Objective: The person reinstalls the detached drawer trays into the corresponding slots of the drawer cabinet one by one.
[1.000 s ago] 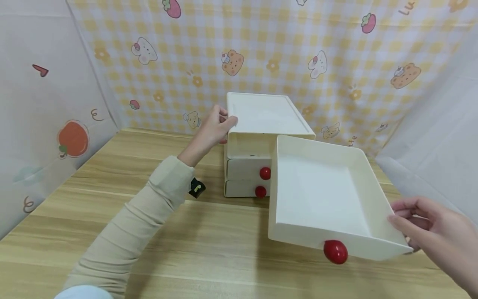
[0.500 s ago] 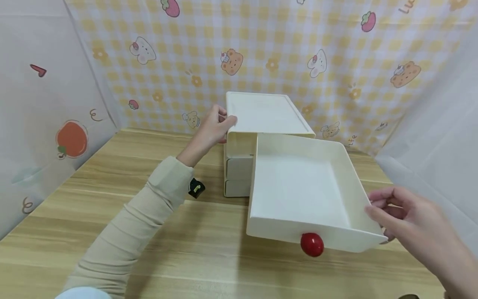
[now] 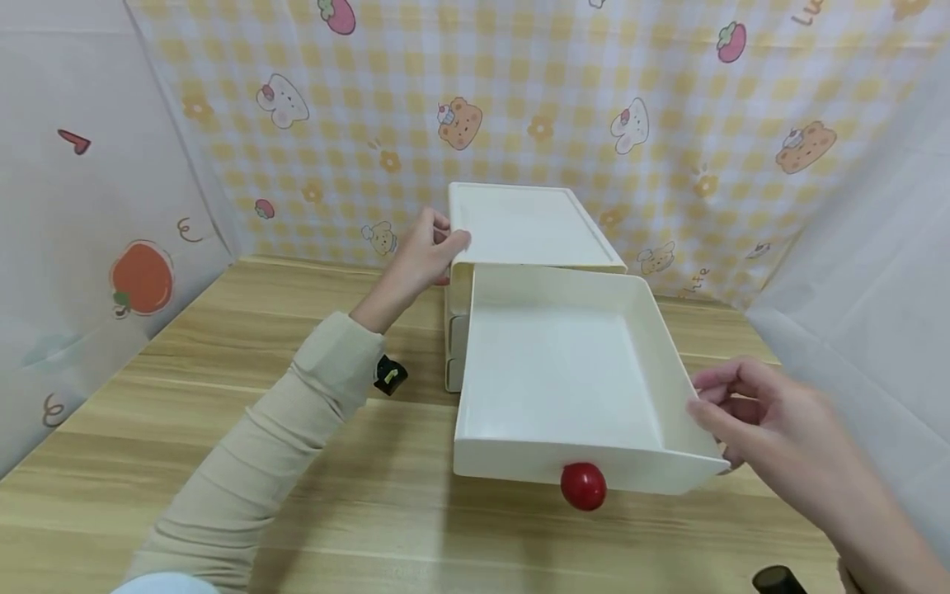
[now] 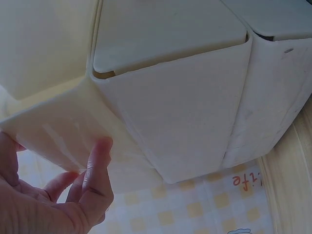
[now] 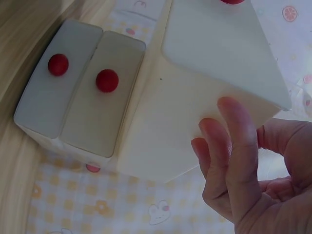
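A small white drawer cabinet (image 3: 530, 223) stands on the wooden table, its top slot partly uncovered. My left hand (image 3: 425, 252) grips the cabinet's upper left front edge, thumb on top and fingers along the side. My right hand (image 3: 757, 412) holds a white drawer (image 3: 557, 379) by its right wall, thumb inside and fingers outside. Nothing lies in this drawer, and a red round knob (image 3: 583, 487) sits on its front. Its back end overlaps the top slot in the head view. Two lower drawers (image 5: 100, 114) with red knobs are closed, mostly hidden behind the held drawer from above.
Left of the cabinet, a small black object (image 3: 389, 375) with a yellow-green mark lies on the table (image 3: 356, 511). A dark cylindrical end (image 3: 777, 580) shows at the bottom right. A checked curtain (image 3: 542, 82) hangs behind, with pale cloth at both sides.
My right hand has brought the drawer leftward, from the cabinet's right to in front of its top slot, covering the lower knobs from view. My left hand has stayed on the cabinet.
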Demonstrator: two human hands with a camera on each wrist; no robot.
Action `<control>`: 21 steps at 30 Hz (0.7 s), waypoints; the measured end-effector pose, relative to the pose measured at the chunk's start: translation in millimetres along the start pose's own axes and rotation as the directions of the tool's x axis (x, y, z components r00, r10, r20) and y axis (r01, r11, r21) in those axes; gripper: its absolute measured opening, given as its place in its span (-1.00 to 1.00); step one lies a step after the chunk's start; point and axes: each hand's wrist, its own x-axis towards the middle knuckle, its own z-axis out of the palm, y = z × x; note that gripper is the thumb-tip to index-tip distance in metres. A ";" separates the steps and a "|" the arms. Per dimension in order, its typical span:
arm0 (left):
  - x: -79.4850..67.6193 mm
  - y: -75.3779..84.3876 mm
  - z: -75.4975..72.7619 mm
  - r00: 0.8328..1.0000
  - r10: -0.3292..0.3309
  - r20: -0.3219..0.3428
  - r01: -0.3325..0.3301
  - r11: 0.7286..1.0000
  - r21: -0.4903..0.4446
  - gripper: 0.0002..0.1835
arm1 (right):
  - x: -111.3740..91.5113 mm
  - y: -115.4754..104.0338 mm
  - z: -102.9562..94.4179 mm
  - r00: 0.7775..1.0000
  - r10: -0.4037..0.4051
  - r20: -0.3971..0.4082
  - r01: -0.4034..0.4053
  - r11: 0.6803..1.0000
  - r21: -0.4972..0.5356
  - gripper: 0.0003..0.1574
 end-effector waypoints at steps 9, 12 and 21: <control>-0.9 -1.3 -0.2 1.000 0.009 -0.008 -0.009 1.000 -0.002 -0.63 | 7.3 -10.8 6.1 0.999 -0.032 0.033 0.032 0.999 -0.014 -0.82; -1.4 -0.9 -0.1 1.000 0.008 -0.007 -0.008 1.000 0.000 -0.62 | 10.9 -10.8 6.2 0.999 -0.036 0.032 0.036 0.999 -0.006 -0.80; 0.2 -1.7 0.1 1.000 0.006 -0.002 -0.006 1.000 -0.006 -0.64 | 20.7 -9.8 6.2 0.999 0.012 0.046 -0.011 1.000 -0.005 -0.73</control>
